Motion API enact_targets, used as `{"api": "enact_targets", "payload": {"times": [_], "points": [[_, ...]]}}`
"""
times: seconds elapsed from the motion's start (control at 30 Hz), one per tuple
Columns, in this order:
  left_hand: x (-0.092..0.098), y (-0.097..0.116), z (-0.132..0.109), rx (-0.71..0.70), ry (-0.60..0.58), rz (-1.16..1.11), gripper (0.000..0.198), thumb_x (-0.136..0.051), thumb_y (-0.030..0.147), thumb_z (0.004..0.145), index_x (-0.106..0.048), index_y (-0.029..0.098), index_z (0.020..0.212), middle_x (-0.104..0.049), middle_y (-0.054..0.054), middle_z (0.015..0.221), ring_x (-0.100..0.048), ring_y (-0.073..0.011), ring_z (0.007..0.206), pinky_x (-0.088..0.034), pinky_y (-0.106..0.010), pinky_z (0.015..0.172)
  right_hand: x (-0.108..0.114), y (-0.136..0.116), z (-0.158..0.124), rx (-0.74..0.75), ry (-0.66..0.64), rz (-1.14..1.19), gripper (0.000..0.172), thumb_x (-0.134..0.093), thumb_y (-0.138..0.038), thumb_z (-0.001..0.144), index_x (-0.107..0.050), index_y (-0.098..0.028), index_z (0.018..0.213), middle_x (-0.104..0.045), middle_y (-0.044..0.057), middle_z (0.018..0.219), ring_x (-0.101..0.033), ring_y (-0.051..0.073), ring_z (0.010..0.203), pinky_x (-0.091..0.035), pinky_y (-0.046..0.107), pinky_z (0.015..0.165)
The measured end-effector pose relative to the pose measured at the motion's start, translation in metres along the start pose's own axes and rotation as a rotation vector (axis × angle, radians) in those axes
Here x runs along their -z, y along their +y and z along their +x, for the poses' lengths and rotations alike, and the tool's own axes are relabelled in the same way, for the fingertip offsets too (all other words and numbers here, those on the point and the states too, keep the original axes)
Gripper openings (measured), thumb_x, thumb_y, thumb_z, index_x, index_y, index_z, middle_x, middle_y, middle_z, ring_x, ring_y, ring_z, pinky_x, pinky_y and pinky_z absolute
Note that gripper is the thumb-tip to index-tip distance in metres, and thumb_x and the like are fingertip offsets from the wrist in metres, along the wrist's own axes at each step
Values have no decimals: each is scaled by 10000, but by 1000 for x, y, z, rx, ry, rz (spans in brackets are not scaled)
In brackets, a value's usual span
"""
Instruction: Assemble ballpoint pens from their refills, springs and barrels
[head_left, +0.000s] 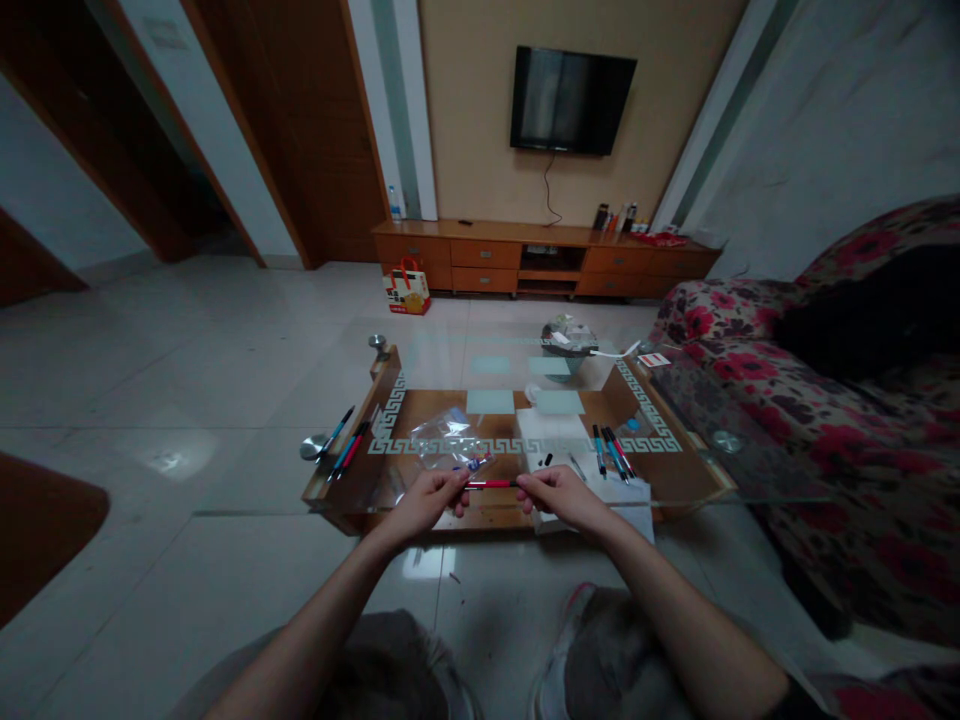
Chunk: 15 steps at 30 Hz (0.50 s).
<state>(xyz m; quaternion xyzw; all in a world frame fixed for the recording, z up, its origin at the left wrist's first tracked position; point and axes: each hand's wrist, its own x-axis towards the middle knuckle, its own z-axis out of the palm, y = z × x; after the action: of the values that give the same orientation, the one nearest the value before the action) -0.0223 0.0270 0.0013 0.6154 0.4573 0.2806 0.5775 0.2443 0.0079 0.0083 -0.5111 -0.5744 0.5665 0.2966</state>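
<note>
One red pen point(498, 484): level between the left and right fingertips, above the near edge of the glass table point(666, 476); if either end slips, it could drop past the glass to the floor point(225, 380).
Left hand point(433, 498): thumb and forefinger grasping the pen's left end; a loose pinch could let the barrel turn.
Right hand point(559, 494): thumb and forefinger grasping the right end; an uneven pull or twist could bend the pen or send a loose part flying.
Black bits point(549, 459): just beyond the right fingertips; small, so a brushing knuckle could knock them away.
Right pens point(616, 456): on the glass, right of the right fingers; a wide wrist could scatter them.
Left pens point(349, 453): left of the left fingers, near the table's side; a nudge could roll them off.
Clear bag point(442, 432): just beyond the left fingers; its folds could hide a dropped part. Blue and red marks at its near side are unreadable.
Card point(654, 360): far beyond the right fingers, red and white; print too small.
Gift bag point(407, 290): on the floor, well beyond the left fingers; bold characters, not surely legible.
TV point(574, 100): farthest beyond the fingers; no brand readable.
</note>
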Motion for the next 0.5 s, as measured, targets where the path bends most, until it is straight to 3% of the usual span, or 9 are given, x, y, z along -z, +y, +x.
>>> {"api": "enact_targets", "payload": {"times": [0.1, 0.2, 0.37, 0.5], "points": [[0, 1, 0, 22, 16, 32, 653, -391, 660, 912, -648, 127, 638, -559, -10, 481, -489, -111, 467, -358, -214, 521, 0, 1, 0, 75, 14, 28, 411, -736, -538, 748, -751, -149, 881, -727, 59, 789, -620, 159, 695, -462, 269, 655], [0, 2, 0, 41, 7, 29, 675, -384, 666, 912, -677, 117, 650, -598, -33, 494, -520, -123, 484, -381, -223, 543, 0, 1, 0, 63, 28, 78, 406, -776, -493, 715, -742, -156, 938, -728, 60, 812, -651, 181, 765, -491, 293, 716], [1, 3, 1, -37, 22, 30, 558, -519, 611, 885, -738, 103, 806, -738, -95, 747, -629, -170, 677, -446, -252, 665, -2, -4, -1, 8, 30, 63, 469, -779, -517, 714, -709, -171, 1023, -706, 39, 799, -580, 122, 632, -398, 222, 534], [3, 4, 1, -108, 22, 55, 450, -574, 527, 892, -745, 119, 813, -743, -85, 804, -636, -171, 736, -458, -257, 710, -4, -5, 1, -98, -23, 124, 583, -580, -692, 810, -703, -143, 962, -702, 62, 777, -514, 95, 527, -284, 208, 445]]}}
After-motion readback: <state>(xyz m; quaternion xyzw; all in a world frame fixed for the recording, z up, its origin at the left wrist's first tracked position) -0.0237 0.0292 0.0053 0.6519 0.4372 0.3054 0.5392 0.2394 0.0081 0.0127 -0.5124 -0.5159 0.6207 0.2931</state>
